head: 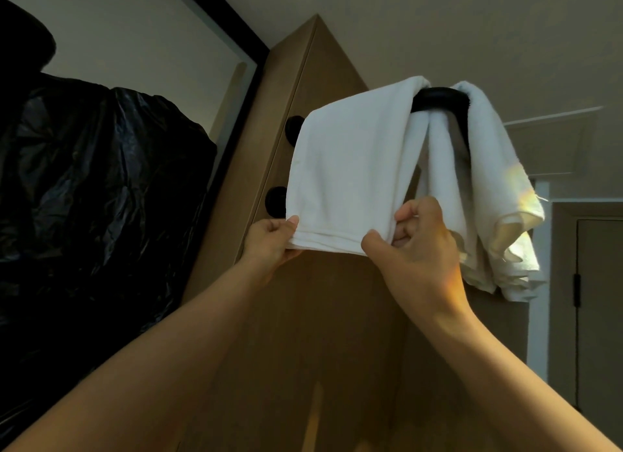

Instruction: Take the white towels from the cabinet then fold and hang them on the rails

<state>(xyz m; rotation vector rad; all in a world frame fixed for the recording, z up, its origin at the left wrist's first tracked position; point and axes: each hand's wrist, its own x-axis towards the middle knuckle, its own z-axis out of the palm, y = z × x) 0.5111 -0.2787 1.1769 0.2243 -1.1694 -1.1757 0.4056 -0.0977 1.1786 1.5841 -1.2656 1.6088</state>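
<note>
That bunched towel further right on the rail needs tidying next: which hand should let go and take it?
Probably right. The right hand pinches the flat towel at its corner beside the bunched towel; the left hand grips the far corner.

Hung over black rounded rail (pixel 438 98): flat white cloth towel (pixel 350 168) at left, rumpled white cloth towel (pixel 499 195) at right.

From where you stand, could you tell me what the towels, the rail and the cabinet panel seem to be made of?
White towels: likely cotton terry, matte nap, limp folds. Rail: smooth black with a slight sheen, probably coated metal, possibly plastic. Cabinet panel: light brown wood or laminate, flat and matte.
</note>
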